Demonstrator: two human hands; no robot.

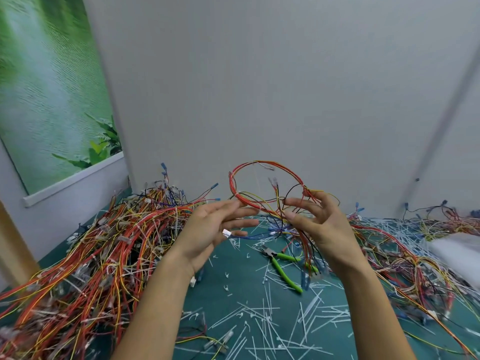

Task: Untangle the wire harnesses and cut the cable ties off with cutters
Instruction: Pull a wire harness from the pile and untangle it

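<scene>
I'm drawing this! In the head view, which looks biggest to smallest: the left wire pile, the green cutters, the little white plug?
1. wire pile
2. green cutters
3. white plug, though nearer the camera

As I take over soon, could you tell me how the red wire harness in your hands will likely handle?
Probably springy, not limp: the wire harness holds an arched loop above the left hand and right hand. Likely light, since relaxed fingers carry it. Its loose ends dangle, so they may snag.

The left wire pile point(104, 255) runs off the left and near edges, blurring there. A white heap point(457, 249) at far right, perhaps plastic bags, is smeared and cropped. The cutters point(284, 275) lie partly under hanging harness wires point(308, 244).
</scene>
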